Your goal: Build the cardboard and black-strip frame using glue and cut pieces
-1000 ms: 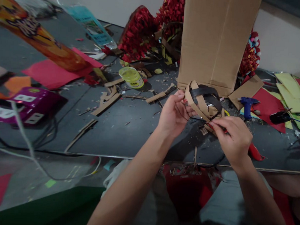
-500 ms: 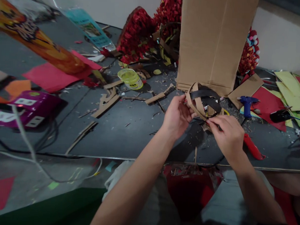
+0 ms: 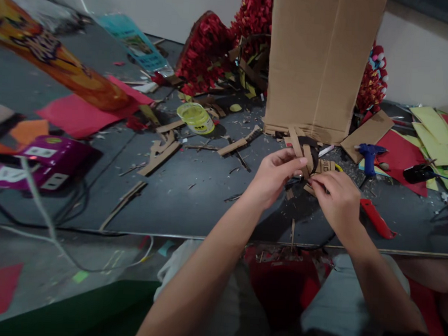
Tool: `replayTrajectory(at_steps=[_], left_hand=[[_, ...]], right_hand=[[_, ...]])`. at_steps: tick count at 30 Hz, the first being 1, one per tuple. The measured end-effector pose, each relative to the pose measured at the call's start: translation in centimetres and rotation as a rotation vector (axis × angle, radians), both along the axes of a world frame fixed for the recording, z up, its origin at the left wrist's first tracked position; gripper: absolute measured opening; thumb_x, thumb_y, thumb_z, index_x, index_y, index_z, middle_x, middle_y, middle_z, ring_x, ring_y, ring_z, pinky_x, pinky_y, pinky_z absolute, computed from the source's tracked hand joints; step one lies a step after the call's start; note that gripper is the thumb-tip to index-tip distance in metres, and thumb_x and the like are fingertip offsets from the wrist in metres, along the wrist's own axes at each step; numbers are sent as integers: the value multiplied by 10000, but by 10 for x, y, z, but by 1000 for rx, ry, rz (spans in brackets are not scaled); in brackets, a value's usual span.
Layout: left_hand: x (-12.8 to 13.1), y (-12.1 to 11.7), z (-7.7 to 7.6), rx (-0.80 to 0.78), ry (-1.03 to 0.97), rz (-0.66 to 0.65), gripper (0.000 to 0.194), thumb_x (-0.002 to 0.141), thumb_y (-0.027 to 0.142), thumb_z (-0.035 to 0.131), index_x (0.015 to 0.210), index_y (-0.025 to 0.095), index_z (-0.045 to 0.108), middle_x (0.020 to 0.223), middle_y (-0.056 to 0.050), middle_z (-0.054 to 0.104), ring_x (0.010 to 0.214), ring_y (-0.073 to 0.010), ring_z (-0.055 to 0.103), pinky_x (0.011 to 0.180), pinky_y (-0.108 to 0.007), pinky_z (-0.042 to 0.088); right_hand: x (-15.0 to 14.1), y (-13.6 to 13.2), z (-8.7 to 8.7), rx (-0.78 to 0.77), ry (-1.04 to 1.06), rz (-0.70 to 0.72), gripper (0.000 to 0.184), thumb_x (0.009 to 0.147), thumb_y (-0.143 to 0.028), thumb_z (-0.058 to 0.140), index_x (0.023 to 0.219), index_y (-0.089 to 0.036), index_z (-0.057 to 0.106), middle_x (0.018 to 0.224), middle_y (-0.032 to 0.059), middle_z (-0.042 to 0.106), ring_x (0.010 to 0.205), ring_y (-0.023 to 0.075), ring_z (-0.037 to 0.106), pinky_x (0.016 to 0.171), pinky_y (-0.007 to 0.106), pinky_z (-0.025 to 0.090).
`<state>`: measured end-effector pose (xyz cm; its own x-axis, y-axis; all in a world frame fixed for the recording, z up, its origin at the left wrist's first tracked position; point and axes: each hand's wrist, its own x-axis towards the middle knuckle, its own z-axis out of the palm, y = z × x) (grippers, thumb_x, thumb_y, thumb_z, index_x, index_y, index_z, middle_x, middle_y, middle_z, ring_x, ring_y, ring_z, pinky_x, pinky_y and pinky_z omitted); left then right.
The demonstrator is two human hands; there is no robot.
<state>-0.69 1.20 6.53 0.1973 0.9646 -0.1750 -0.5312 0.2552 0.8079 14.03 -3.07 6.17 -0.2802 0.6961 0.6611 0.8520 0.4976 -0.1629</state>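
Between my hands is a small frame of bent cardboard strips (image 3: 296,143), brown outside and dark on some bands. My left hand (image 3: 273,177) grips its left side, thumb on top and fingers behind. My right hand (image 3: 336,195) pinches the lower right end of the strips between thumb and fingertips; the exact spot is partly hidden. Just behind the frame stands a tall cardboard box (image 3: 313,68). A printed cardboard scrap (image 3: 325,166) lies beyond my right fingers. To the right of that hand is a red-handled tool (image 3: 378,219), lying on the table.
A blue glue gun (image 3: 371,157) rests at the right near coloured paper sheets (image 3: 435,132). Left of my hands are a yellow tub (image 3: 196,119) and cardboard offcuts (image 3: 161,158). A purple power strip (image 3: 42,160) with cables and an orange snack tube (image 3: 61,57) stand further left.
The strip frame has turned and looks narrower, its loop now seen more edge-on. My left hand has shifted right and its thumb has come over the strips. My right hand still pinches the lower end.
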Motion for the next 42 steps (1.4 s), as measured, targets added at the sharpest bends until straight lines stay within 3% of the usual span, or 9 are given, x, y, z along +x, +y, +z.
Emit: replayTrajectory(at_steps=[6,13,19,27,42], left_hand=[[0,-1,-1,108,140,8,87,599,169,774,659,156,712,612,9,660,576,-81,563,619,-203,463],[-1,-2,-3,177,241,-20,100,611,134,751,703,157,718,711,-16,707,664,-108,614,693,-224,480],[-2,-1,-5,170,188,40,149,662,195,739,795,167,678,736,-9,720,715,-109,643,693,-208,483],[-7,4,-5,155,160,86,312,642,384,780,808,181,613,714,-6,725,693,-117,657,666,-230,489],[-2,-3,-2,227,142,-30,252,670,341,763,787,173,616,736,-16,729,654,-103,648,650,-229,515]], right_hand=[[1,2,-3,-33,-14,-3,137,876,-177,557,803,-187,673,766,28,694,735,144,621,683,262,469],[3,4,-7,-57,-26,-13,147,890,-196,541,813,-186,666,785,26,699,749,147,620,693,272,465],[4,4,-3,-25,6,1,131,889,-183,544,811,-188,649,763,24,686,743,139,615,719,263,469],[4,5,6,-50,198,5,93,843,-217,622,751,-209,636,738,6,687,720,142,631,687,277,477],[1,1,7,30,148,1,86,851,-200,610,766,-205,621,737,8,685,726,135,630,709,266,476]])
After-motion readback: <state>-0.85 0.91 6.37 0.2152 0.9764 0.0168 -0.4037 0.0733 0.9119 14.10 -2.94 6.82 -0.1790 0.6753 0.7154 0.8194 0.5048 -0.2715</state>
